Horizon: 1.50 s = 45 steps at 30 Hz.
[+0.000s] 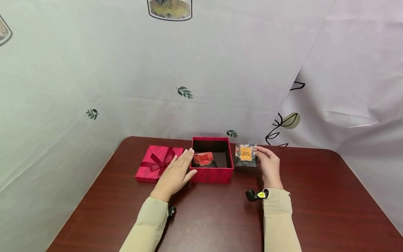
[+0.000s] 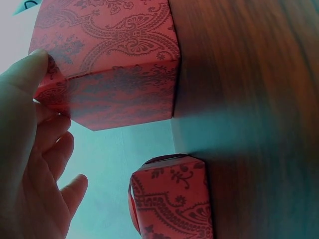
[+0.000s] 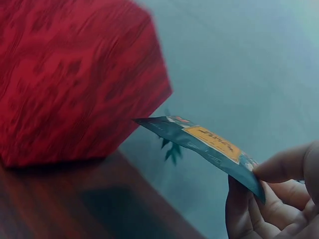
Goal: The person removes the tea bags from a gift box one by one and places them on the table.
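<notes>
A red patterned gift box stands open on the table, its inside dark. Within it lies a sachet with a red label. My left hand rests against the box's left side, fingers stretched out along the rim; in the left wrist view the thumb lies at the edge of the box. To the right of the box, my right hand pinches a dark sachet with an orange label by its right edge. The right wrist view shows this sachet held above the table between thumb and fingers.
The matching red lid with a dark red ribbon bow lies left of the box, partly behind the left hand. Behind the brown wooden table hangs a pale cloth with leaf prints.
</notes>
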Available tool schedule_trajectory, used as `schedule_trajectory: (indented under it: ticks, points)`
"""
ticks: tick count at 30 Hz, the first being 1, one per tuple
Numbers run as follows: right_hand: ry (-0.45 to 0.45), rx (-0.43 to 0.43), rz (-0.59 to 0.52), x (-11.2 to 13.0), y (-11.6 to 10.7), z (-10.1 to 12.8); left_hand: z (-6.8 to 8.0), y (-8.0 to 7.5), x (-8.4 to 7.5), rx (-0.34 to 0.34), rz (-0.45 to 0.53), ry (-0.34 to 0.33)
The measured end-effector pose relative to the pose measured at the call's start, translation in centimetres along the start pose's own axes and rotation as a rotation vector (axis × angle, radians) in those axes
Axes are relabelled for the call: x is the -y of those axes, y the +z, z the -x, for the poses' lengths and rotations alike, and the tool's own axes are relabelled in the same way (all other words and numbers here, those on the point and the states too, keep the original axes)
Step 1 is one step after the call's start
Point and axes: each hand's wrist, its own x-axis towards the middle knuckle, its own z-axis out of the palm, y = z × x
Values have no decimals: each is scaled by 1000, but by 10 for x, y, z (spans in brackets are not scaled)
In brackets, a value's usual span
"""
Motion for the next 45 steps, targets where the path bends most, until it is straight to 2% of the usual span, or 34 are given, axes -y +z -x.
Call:
schedule_trajectory:
  ticks: [11, 18, 22, 27, 37, 41, 45]
  points:
    - [70, 70, 134, -26, -1, -9, 0, 0, -1, -6, 12, 1]
    - [81, 113, 207, -33, 2, -10, -1, 0, -1, -8, 4, 4]
    - [44, 118, 258, -34, 4, -9, -1, 0, -1, -17, 10, 9]
    - [-25, 136, 398, -34, 6, -9, -1, -2, -2, -20, 22, 7]
    - [-97, 203, 650, -24, 6, -7, -1, -3, -3, -16, 25, 7]
    - [-134, 197, 670, -20, 5, -4, -1, -2, -3, -15, 18, 4]
    - [-170, 176, 635, -13, 6, -1, 0, -2, -3, -15, 9, 2]
